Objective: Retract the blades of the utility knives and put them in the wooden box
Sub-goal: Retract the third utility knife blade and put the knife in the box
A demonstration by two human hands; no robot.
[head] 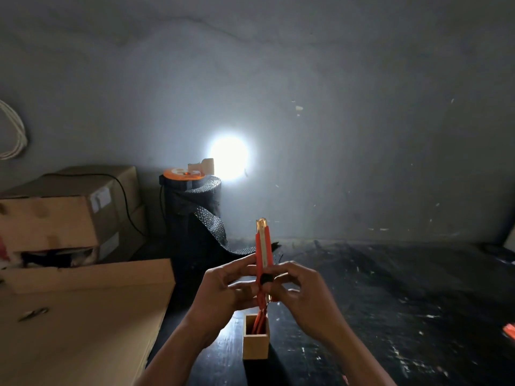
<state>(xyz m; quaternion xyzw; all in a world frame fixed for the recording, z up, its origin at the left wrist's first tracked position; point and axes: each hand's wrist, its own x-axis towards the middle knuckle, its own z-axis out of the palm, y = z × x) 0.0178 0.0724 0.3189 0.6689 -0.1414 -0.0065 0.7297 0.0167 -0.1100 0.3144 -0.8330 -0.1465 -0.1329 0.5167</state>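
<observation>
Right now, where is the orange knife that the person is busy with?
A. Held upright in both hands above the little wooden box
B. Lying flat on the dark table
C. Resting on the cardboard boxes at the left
A: both the left hand and right hand grip the orange utility knife, upright above the wooden box.

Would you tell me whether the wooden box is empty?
Not empty: orange knife handles stand inside the upright wooden box.

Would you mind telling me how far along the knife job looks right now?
Done: orange knives already stand in the wooden box. In hand: the left hand and right hand hold an orange utility knife upright above the box. Left: boxing it; something orange at the right edge may be another knife.
</observation>
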